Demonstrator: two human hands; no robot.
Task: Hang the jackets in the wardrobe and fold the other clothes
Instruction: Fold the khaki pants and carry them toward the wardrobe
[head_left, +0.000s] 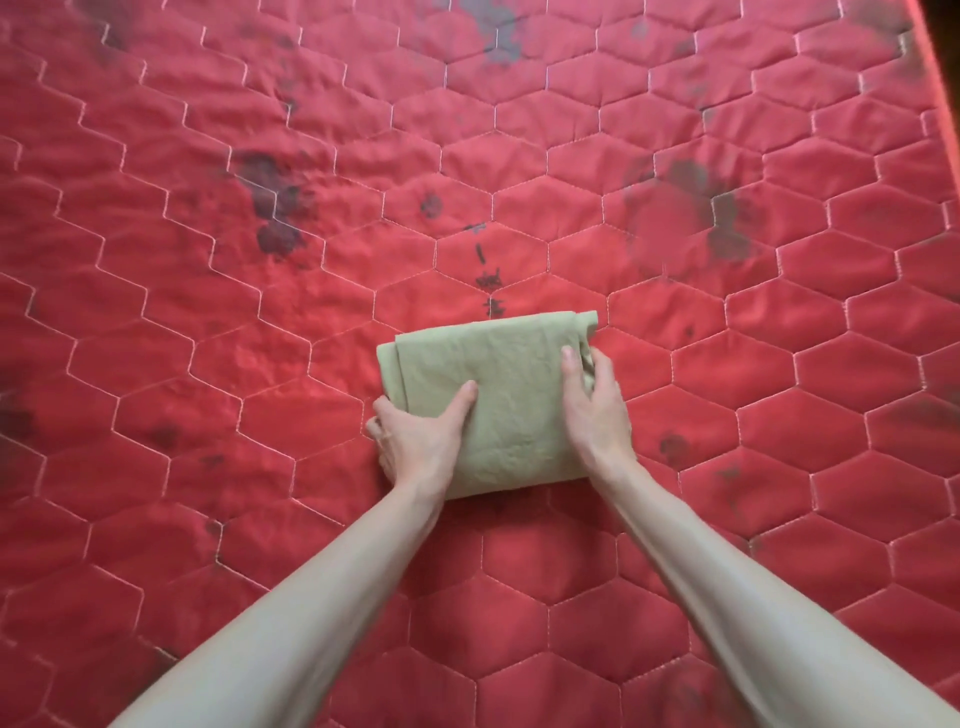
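Observation:
A pale green garment (511, 384), folded into a compact rectangle, lies on the red quilted mattress (260, 312) near the middle of the view. My left hand (421, 439) grips its near left edge, thumb on top and fingers tucked under the fold. My right hand (595, 402) holds the right edge, thumb lying along the top and fingers wrapped round the side. Both forearms reach in from the bottom of the frame.
The mattress has hexagon stitching and several dark stains, the largest at the left middle (275, 208) and right middle (722, 218). Its right edge (935, 62) shows at the top right corner. No other clothes or wardrobe are in view.

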